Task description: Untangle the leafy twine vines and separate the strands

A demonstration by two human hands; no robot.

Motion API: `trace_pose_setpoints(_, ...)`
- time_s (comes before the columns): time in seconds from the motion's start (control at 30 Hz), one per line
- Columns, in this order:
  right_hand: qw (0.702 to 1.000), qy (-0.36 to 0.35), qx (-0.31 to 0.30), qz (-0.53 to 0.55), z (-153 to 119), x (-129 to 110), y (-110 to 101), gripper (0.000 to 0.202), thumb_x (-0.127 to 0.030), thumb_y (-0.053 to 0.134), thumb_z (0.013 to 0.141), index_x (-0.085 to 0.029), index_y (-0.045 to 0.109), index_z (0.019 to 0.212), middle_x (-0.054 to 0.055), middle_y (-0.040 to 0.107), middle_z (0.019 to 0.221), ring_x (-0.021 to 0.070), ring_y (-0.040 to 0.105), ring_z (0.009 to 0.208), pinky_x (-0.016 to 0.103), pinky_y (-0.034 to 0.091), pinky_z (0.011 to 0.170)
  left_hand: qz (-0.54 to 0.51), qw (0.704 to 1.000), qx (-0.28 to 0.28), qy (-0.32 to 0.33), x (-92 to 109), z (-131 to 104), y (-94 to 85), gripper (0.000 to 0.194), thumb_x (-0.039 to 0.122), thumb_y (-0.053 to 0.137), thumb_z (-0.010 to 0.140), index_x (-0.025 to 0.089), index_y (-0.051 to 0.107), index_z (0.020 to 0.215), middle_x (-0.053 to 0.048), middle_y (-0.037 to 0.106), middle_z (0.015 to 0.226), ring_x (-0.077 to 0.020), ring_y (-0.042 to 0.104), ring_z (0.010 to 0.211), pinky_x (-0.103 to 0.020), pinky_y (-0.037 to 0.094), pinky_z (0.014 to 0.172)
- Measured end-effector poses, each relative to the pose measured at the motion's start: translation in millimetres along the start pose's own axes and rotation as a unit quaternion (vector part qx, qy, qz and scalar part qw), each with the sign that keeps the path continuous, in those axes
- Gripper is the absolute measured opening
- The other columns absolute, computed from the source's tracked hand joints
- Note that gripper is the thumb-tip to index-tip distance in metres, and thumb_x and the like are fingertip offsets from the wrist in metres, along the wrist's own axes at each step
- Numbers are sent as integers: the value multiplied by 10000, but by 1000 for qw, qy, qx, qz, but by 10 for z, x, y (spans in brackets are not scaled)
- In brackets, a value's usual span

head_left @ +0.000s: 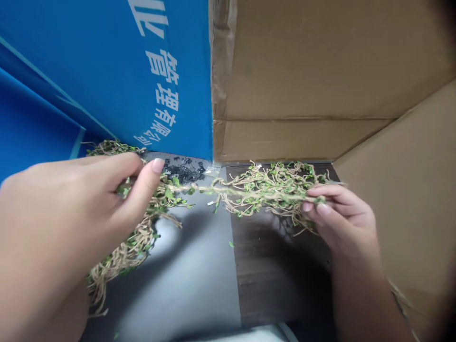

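Head view: leafy twine strand (263, 194), fuzzy, stretched above worktop (192, 275) toward far edge. Right hand (347, 216): grip pinching strand's end, thumb against fingers. Left hand (107, 190): grip curled on other end, contact partly hidden. Tangled twine heap (274, 175) near far edge.

Left grip (85, 199): a bare hand, broad across the back, smooth
Left thumbnail (158, 165): short, rounded, slightly glossy
Left forearm (39, 294): bare where it shows
Right grip (347, 221): a bare hand, slim-fingered
Right thumbnail (323, 209): short, softly blurred
Right forearm (366, 304): bare, dim in shadow
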State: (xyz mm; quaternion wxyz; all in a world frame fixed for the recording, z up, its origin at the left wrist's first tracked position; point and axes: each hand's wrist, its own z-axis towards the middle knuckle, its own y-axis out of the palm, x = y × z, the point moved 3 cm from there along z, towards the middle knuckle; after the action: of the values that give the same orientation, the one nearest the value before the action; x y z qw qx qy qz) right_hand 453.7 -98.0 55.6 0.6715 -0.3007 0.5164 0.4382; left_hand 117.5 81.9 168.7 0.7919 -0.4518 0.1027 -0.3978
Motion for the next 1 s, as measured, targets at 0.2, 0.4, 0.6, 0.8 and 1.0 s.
trace_pose_setpoints(0.2, 984, -52, -108, -130, -55, -50, 292, 441, -152, 683, 1012, -332, 638, 1412, 13, 764, 954, 145, 784, 870, 233, 642, 784, 81, 982, -96, 140, 236, 132, 253, 336, 481, 542, 1025, 168, 665, 1035, -100, 646, 1036, -250, 581, 901, -390, 435, 832)
trace_pose_setpoints(0.4, 957, -100, -197, -189, -82, -33, 550, 414, -114, 699, 986, -285, 593, 1348, -2, 809, 989, 123, 807, 894, 179, 622, 840, -288, 935, -141, 149, 830, -294, 692, 67, 249, 638, 1004, 184, 652, 996, -41, 681, 941, -175, 625, 875, -317, 496, 795)
trace_pose_setpoints(0.6, 945, -106, -220, -218, -72, 18, 636, 116, -228, 763, 975, -238, 661, 1028, -21, 786, 891, 104, 783, 763, 132, 581, 687, -403, 903, -90, 121, 869, -635, 1232, 100, 211, 707, 959, 168, 643, 1023, -17, 666, 882, -118, 611, 770, -263, 501, 737)
trace_pose_setpoints(0.8, 932, -88, -243, -253, -66, 90, 709, 111, -166, 673, 1006, -244, 704, 1078, -25, 801, 950, 104, 766, 821, 170, 552, 756, -376, 913, -44, 151, 744, -676, 1434, 151, 218, 759, 927, 165, 628, 980, -26, 667, 854, -131, 605, 772, -272, 484, 737)
trace_pose_setpoints(1.0, 932, 14, -284, -224, -98, 141, 732, 230, -173, 581, 1040, -248, 615, 1255, -46, 794, 869, 103, 732, 740, 200, 521, 731, -335, 928, -32, 163, 740, -693, 1466, 134, 203, 741, 933, 174, 615, 967, -18, 670, 844, -142, 615, 777, -293, 468, 756)
